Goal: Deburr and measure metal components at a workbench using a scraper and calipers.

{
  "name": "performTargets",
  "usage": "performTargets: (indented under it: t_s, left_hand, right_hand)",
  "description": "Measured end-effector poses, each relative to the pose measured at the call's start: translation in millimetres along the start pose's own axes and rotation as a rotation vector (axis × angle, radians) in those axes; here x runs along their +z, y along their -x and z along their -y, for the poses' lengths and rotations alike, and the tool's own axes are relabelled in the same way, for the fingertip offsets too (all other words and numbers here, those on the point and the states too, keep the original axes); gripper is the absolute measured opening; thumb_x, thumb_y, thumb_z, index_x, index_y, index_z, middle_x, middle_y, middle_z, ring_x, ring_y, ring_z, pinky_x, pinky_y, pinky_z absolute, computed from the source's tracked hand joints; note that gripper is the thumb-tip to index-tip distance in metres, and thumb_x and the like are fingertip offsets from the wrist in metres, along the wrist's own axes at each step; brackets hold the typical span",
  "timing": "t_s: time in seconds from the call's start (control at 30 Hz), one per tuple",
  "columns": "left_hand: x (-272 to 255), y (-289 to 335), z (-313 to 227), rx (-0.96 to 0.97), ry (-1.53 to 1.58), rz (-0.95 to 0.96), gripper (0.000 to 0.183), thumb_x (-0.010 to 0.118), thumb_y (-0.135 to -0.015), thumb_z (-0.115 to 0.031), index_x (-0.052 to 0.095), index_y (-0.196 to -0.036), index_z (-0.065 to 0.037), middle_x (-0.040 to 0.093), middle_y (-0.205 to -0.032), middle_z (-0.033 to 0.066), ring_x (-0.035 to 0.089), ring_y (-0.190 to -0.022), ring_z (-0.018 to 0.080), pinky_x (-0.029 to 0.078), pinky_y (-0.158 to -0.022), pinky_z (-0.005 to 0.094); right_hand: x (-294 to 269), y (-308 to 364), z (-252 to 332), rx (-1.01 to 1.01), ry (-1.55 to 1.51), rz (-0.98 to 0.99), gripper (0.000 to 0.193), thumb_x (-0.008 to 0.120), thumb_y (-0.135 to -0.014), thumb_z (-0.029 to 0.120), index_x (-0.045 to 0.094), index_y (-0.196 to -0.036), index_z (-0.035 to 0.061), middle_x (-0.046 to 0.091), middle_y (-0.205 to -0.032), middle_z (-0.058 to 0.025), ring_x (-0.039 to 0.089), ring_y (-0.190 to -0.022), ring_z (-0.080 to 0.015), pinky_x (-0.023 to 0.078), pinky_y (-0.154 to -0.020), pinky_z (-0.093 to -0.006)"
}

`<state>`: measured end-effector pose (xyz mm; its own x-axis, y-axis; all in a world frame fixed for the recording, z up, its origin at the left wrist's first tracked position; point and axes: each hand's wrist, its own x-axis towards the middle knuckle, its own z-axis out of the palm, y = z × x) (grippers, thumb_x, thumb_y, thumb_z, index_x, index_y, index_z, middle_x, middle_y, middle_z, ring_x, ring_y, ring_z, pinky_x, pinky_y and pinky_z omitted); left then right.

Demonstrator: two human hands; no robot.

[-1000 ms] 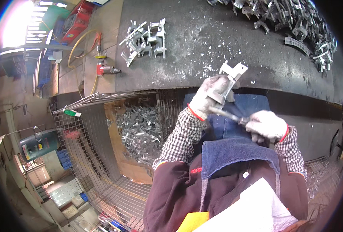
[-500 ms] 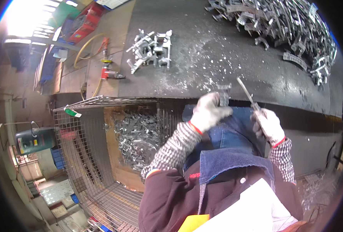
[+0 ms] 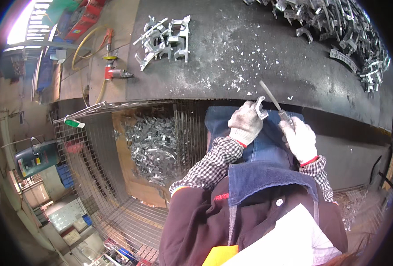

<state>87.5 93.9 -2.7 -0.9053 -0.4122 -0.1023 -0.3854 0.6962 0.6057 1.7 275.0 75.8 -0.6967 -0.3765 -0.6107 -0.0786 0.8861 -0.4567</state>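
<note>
My left hand [image 3: 245, 122], in a white knit glove, is closed on a small silver metal bracket [image 3: 260, 108] at the table's near edge. The bracket stands up between thumb and fingers, its lower part hidden by the glove. My right hand [image 3: 299, 139], gloved too, grips the handle of a slim flat file [image 3: 271, 95]. Its grey blade points up and to the left, close to the bracket; whether they touch I cannot tell. Beyond, on the dark tabletop [image 3: 223, 53], lies a small group of similar brackets [image 3: 164, 41].
A large heap of brackets [image 3: 334, 26] covers the far right. Metal chips are strewn over the tabletop. A red air tool [image 3: 112, 72] with a yellow hose lies at the left. Below the edge stands a wire cage [image 3: 94, 177] holding many metal parts [image 3: 152, 148].
My left hand has turned the bracket more upright. The right hand has brought the file leftward, closer to it. The whole view has shifted slightly.
</note>
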Motion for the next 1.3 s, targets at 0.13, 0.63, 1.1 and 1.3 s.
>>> performTargets:
  t_s: [0.13,0.63,1.1,1.3]
  left_hand:
    - [-4,-2,-6,-0.025,0.043,0.000,0.029,0.076,-0.089,-0.024,0.073,-0.115,-0.012,0.072,-0.111,0.0144,0.074,-0.096,0.0359,0.061,-0.083,0.0463]
    - [0,-2,-7,0.014,0.029,0.011,0.030,0.066,-0.091,-0.016,0.068,-0.121,-0.015,0.069,-0.103,0.0151,0.072,-0.095,0.0362,0.060,-0.081,0.0488]
    - [-11,-9,-13,-0.069,-0.074,0.088,0.033,0.072,-0.095,-0.031,0.072,-0.123,-0.013,0.070,-0.109,0.0161,0.074,-0.093,0.0366,0.060,-0.083,0.0472]
    - [-8,-9,-15,-0.039,-0.045,0.048,0.041,0.075,-0.091,-0.030,0.070,-0.129,-0.014,0.071,-0.104,0.0151,0.074,-0.093,0.0358,0.061,-0.081,0.0471]
  right_hand:
    - [-1,1,8,-0.046,0.023,0.045,0.049,0.061,-0.102,0.050,0.067,-0.118,0.0041,0.072,-0.107,-0.0231,0.068,-0.104,-0.0418,0.053,-0.090,-0.0507]
    - [9,-19,-24,0.072,-0.437,0.207,0.040,0.057,-0.107,0.039,0.068,-0.099,0.0011,0.064,-0.063,-0.0076,0.058,-0.047,-0.0137,0.047,-0.045,-0.0291]
    - [-21,5,11,0.025,-0.187,-0.110,0.040,0.062,-0.102,0.044,0.069,-0.109,0.0043,0.071,-0.088,-0.0166,0.070,-0.086,-0.0314,0.055,-0.080,-0.0446]
    - [-13,-2,-10,0.022,-0.360,0.193,0.040,0.062,-0.103,0.041,0.070,-0.093,0.0027,0.068,-0.072,-0.0105,0.066,-0.061,-0.0190,0.052,-0.058,-0.0344]
